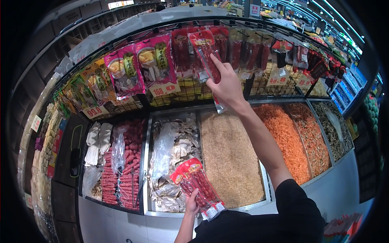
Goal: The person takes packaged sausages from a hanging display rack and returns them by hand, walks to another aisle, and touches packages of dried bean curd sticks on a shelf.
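My right hand [227,86] reaches up to the hanging rack and grips a red-topped clear pack of cured sausages [204,50]. The index finger lies along the pack's front, and its lower end shows below the hand. Whether the pack's top is on a hook cannot be told. Behind and beside it hang similar red sausage packs [181,50]. Lower down, my left hand [192,204] holds at least two sausage packs [199,179] fanned together, with white labels at their bottom ends. These packs are over the front of the dried fish bin [165,189].
Below the rack are bins of loose sausages [130,179], small tan dried shrimp [231,158], orange dried shrimp [281,139] and small dried fish [328,124]. Pink soup-ingredient bags [155,59] hang left of the sausages. Price cards [165,90] hang beneath. A black rail [194,18] runs above.
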A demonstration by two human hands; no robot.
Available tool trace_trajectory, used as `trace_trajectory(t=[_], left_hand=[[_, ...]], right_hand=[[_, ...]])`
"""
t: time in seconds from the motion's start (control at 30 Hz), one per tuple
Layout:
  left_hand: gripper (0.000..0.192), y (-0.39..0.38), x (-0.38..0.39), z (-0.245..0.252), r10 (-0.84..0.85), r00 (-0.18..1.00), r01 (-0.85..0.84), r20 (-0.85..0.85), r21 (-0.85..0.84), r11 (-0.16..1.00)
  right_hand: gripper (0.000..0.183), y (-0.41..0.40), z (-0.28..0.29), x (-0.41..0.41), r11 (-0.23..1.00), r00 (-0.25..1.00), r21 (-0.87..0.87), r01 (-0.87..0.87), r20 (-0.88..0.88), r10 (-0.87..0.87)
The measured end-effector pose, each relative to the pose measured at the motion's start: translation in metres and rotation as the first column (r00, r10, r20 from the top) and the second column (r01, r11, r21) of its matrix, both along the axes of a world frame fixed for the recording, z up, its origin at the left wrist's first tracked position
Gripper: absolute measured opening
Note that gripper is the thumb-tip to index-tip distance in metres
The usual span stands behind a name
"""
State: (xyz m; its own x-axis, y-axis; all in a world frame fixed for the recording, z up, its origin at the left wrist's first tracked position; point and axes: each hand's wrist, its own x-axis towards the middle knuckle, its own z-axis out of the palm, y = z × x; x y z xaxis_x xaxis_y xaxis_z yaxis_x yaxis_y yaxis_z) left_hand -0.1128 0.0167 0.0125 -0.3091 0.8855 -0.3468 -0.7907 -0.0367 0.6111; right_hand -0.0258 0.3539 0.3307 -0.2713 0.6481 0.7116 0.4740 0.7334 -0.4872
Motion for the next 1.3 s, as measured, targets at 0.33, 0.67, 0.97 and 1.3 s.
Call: trace_trajectory(t=[0.33, 0.67, 0.97, 1.3], left_hand=[[0.035, -0.001, 0.001, 0.007, 0.004, 0.999, -0.003, -0.036, 0.025, 1.0], [0.038, -0.01, 0.007, 0.014, 0.03, 0.998, -0.03, -0.052, 0.004, 1.0], [0.038, 0.007, 0.003, 0.018, 0.003, 0.992, -0.012, 0.124, 0.072, 0.997], [0.031, 0.021, 0.005, -0.018, -0.028, 0.999, 0.026, 0.022, 0.105, 0.994]], right_hand=[[0.077, 0.101, 0.005, -0.061, 0.969, 0.963, -0.147, 0.2, 0.212, -0.167], [0.076, 0.127, -0.031, -0.071, 0.903, 0.926, -0.358, 0.237, 0.365, -0.099], [0.059, -0.093, -0.139, 0.0, 0.429, 0.315, -0.795, -0.43, 0.313, 0.896], [0.098, -0.267, -0.213, 0.043, 0.816, 0.694, -0.535, -0.218, 0.503, 0.515]])
